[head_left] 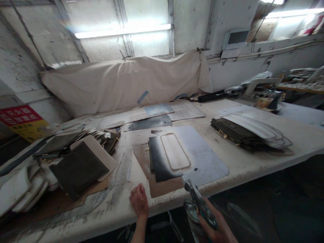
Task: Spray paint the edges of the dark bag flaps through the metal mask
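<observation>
Grips a spray gun [202, 204] in the right hand [216, 221], with fingers wrapped around the handle and a metal cup [191, 211] below, near the front edge of the table [303, 135]. Rests the left hand [139, 199] at that same edge, fingers curled; cannot make out anything inside. Has a pale rounded panel [176, 152] with a tan border ahead of both hands, between a dark flat piece [162, 170] and a grey board [206, 158]. Looks partway along, judging by the whitish haze on the dark piece beside the panel. Seems to leave plenty of similar work in the left heap [79, 168] and the right stack [230, 130], though impossible to sort into finished and waiting. Reads 灭火器 (fire extinguisher) on the red part of a sign [21, 116] at far left; too blurred below. Shows no legible brand on the spray gun.
</observation>
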A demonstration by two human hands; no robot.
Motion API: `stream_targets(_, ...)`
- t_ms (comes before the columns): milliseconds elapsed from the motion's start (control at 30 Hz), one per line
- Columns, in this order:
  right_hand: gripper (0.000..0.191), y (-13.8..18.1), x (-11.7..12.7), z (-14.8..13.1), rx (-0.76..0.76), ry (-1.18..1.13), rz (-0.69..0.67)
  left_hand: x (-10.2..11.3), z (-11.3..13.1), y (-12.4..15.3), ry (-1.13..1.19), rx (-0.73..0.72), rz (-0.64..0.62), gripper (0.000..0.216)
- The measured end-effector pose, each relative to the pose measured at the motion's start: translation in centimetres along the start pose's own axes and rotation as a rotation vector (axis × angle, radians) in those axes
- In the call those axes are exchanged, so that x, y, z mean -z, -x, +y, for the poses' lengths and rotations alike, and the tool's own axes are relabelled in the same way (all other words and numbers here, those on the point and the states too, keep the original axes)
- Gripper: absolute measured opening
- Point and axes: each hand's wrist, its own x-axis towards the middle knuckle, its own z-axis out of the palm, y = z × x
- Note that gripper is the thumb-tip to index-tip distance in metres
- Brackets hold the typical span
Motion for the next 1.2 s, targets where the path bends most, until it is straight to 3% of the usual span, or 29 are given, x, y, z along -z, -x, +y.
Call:
stream_targets(500, 0.022, -0.2, 2.8, 2.2, -0.020, 0.067, 0.006, -0.1, 0.2, -0.1, -0.047, 0.017, -0.017, 0.041)
stream_targets(700, 0.020, -0.3, 3.9, 3.2, 0.013, 0.022, 0.068, 0.0, 0.6, -0.1, -0.058, 0.014, 0.012, 0.041)
stream_targets(933, 0.028, -1.0, 4.3, 2.9, -0.107, -0.005, 0.236, -0.3, 0.2, -0.2, -0.052, 0.010, -0.024, 0.041)
stream_targets(1200, 0.024, -3.4, 6.3, 2.4, -0.127, 0.051, 0.065, -0.2, 0.1, -0.4, -0.004, 0.011, -0.045, 0.042)
